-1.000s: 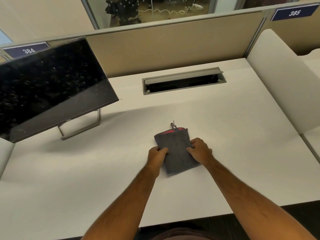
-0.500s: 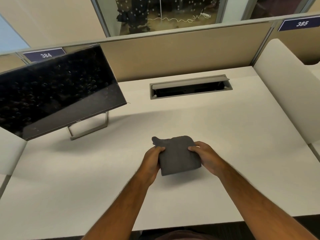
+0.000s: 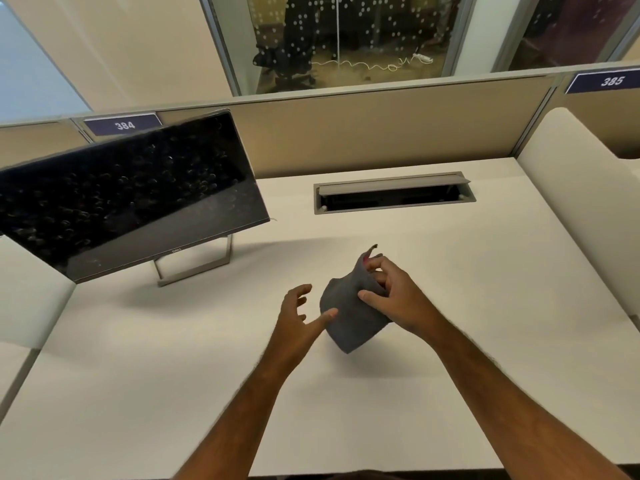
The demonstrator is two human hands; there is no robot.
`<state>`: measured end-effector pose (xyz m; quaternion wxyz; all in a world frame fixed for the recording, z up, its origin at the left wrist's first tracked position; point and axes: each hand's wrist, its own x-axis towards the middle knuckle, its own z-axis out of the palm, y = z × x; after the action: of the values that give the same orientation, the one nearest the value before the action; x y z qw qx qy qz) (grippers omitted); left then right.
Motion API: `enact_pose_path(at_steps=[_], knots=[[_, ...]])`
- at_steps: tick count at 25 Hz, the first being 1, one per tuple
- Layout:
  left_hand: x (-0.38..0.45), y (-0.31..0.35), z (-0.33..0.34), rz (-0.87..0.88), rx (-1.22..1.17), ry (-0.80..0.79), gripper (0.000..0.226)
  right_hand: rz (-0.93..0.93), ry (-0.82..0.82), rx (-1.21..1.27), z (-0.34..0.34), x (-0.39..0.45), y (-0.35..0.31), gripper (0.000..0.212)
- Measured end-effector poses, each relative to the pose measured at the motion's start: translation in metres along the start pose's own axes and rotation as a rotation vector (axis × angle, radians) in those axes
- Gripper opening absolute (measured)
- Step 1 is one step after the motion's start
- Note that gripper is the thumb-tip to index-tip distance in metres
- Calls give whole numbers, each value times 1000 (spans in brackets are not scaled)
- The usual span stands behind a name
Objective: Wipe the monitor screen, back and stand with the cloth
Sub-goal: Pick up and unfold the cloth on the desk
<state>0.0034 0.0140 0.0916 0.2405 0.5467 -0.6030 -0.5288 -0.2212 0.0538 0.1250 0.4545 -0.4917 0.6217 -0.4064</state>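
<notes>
While my right hand (image 3: 391,296) is pinching the grey cloth (image 3: 349,317) between thumb and fingers and lifting it clear of the desk (image 3: 450,341), my left hand (image 3: 299,315) is hovering just beside the cloth with fingers spread, one fingertip touching its lower edge and gripping nothing. The cloth is hanging half bunched, a pink edge and a small loop showing at its top. Left of the cloth and beyond it, well apart, the monitor (image 3: 131,199) is standing tilted on its open metal stand (image 3: 194,265), its dark screen speckled all over with marks. Straight beyond the cloth, the cable hatch (image 3: 394,192) is sitting open against the partition. I am judging the job barely begun: cloth in hand, but screen, back and stand all unwiped.
</notes>
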Motion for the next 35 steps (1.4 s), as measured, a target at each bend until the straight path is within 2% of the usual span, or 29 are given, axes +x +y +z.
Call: enact_pose_path(at_steps=[4,8,13,15,17,19,21,23,24,28,35], knots=[[-8,24,-4,143,15,-266,84,-64,-151,-91,10,5,-21,38],[-16,20,-8,130,-80,-292,71,-101,-184,-148,19,9,-37,32],[-27,18,-11,17,-198,-369,51,-94,-222,-170,30,16,-40,20],[-30,15,-9,1,-224,-331,43,-117,-170,-209,35,17,-34,21],[-31,16,-6,-19,-272,-264,37,-119,1,-232,36,16,-24,32],[-32,15,-11,-37,-363,-194,38,-9,92,-82,42,13,-25,59],[-29,15,-12,-51,-459,-164,43,170,6,174,44,9,-23,79],[-27,14,-12,-51,-511,-113,46,280,-197,434,50,1,-20,76],[-26,15,-11,-51,-520,-83,47,319,-246,536,53,-7,-19,74],[-28,19,-2,-49,-483,58,39,427,-252,832,76,-23,-21,74],[-29,16,-14,115,-123,331,44,370,-56,667,111,-11,-33,54]])
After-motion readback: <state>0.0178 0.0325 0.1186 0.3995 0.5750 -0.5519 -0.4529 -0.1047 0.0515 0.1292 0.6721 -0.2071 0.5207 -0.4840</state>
